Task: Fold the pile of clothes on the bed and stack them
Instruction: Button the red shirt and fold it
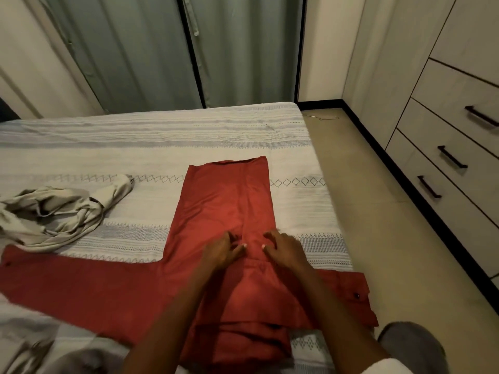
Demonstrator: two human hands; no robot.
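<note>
Both hands lie flat on the red shirt [226, 201], with no real grip on it yet. The left hand [220, 252] and the right hand [285, 251] sit side by side near the middle of the cloth, fingers mostly straight and pressing down. Nothing is pinched or picked up, as far as I can see.

The red shirt is spread on the bed [135, 147], close to the bed's right edge. One sleeve [67, 282] sticks out to the left. The other sleeve [351, 295] sticks out to the right and hangs past the edge of the bed. A beige piece of clothing [54, 211] lies crumpled to the left, not folded yet.

What could go wrong? The cloth looks smooth and slippery. If the hands push too hard, the shirt could bunch up under them and make new wrinkles. The sleeve hanging off the edge could pull the shirt toward the floor [378, 211]. If the sleeves are folded in unevenly, the fold may come out crooked and stack badly.
</note>
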